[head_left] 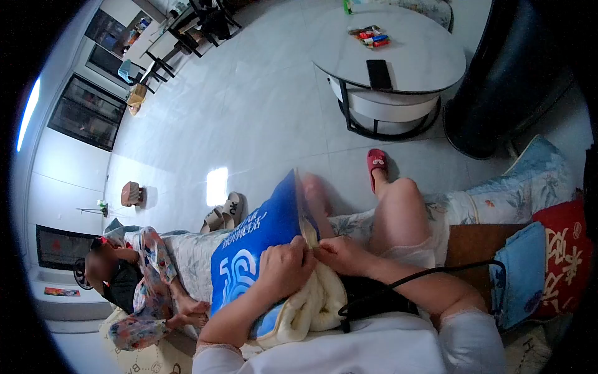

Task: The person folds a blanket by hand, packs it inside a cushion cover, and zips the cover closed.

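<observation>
A blue cushion cover (268, 215) with white printing stands tilted across my lap, its open edge facing right. Thick cream fleece (314, 299) bulges out below that edge, next to my forearms. My left hand (286, 265) is closed on the cover's edge, fingers curled. Close beside it my right hand (341, 254) pinches the same edge, where a pale strip like a zipper runs. The fingertips are too small to make out whether a zipper pull is between them. A black cord (430, 272) passes over my right forearm.
I sit on a sofa with a floral cover (473, 202). A folded light-blue cloth (520, 274) and a red cushion (560, 255) lie at right. Another person (146, 280) sits at left. Ahead stands a round table (430, 47) with a phone (379, 75). Slippers (227, 212) are on the floor.
</observation>
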Motion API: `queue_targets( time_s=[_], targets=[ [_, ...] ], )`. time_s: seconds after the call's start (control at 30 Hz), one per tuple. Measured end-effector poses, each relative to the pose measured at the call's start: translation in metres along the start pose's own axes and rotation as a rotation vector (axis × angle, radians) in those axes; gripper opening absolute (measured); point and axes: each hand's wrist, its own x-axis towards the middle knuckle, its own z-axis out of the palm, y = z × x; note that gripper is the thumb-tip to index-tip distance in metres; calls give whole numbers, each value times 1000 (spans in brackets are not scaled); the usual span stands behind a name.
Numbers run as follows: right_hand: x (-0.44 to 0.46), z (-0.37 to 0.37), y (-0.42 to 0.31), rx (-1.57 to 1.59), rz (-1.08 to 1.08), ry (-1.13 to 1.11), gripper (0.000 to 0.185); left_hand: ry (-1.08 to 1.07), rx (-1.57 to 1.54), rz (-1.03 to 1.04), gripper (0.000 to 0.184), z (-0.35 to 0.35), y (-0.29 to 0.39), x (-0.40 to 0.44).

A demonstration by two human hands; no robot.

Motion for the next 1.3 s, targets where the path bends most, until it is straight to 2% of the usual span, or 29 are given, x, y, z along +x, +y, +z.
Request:
queue_targets(
  time_s=[0.07, 0.13, 0.17, 0.23, 0.43, 0.53, 0.6, 0.63, 0.7, 0.73, 0.8, 0.83, 0.87, 0.9, 0.93, 0.97, 1.0, 1.03, 1.07, 1.1, 1.13, 1.17, 1.23, 1.3],
  targets=[
    [5, 3, -3, 90, -82, 18, 45, -6, 7, 4, 18, 0, -3, 0],
    [6, 9, -8, 194, -153, 30, 44, 114, -260, 36, 15, -3, -9, -4],
    [6, 9, -12, 215, -215, 11, 38, 111, -260, 29, 15, -2, -10, -6],
    [8, 11, -12, 237, -275, -6, 32, 125, -479, -96, 13, 0, -15, -9],
    [1, -4, -10, -14, -308, -135, 21, 76, -593, -97, 11, 19, -23, -11],
    [10, -18, 4, -69, -245, -197, 23, 59, -502, -112, 9, 21, -15, -9],
    [19, -26, 15, 262, -111, -15, 19, 83, -466, -57, 9, 27, -17, -8],
    [24, -27, 15, 263, -109, -11, 19, 105, -431, -4, 9, 29, -17, -8],
    [37, -23, 9, 92, -247, 498, 21, 96, -391, 34, 11, 28, -17, -8],
    [45, -19, 16, 92, -246, 500, 21, 93, -351, 70, 13, 27, -17, -8],
    [65, -9, 36, -189, -494, 568, 24, 34, -282, 110, 13, 16, -20, 0],
    [66, -9, 34, -190, -497, 568, 24, -25, -214, 147, 13, 4, -22, 7],
    [67, -10, 32, -116, -414, 483, 24, -161, -291, 193, 17, -19, -29, 18],
    [67, -11, 31, -41, -329, 397, 24, -351, -788, -1, 25, -37, -48, 30],
    [67, -11, 26, -41, -327, 398, 24, -201, -1098, 298, 29, -32, -87, 54],
    [66, -12, 20, -17, -288, 363, 24, -20, -1013, 42, 28, -52, -82, 74],
    [66, -11, 16, 7, -251, 328, 25, 146, -731, -12, 28, -53, -88, 101],
    [71, -8, 20, 4, -256, 330, 25, 183, -683, -33, 32, -49, -89, 119],
    [78, -2, 28, -54, -346, 427, 23, 172, -648, -11, 40, -22, -118, 146],
    [83, 0, 33, -112, -434, 527, 22, 108, -463, 3, 50, 2, -139, 168],
    [83, -2, 31, -114, -436, 536, 22, 35, -371, -9, 53, 21, -143, 175],
    [80, -5, 27, -151, -472, 536, 20, -92, -392, -108, 60, 25, -125, 171],
    [74, -11, 22, -190, -496, 547, 18, -308, -556, -112, 62, 41, -114, 169],
    [69, -13, 20, -174, -478, 514, 15, -308, -577, -143, 59, 40, -107, 167]
  ],
)
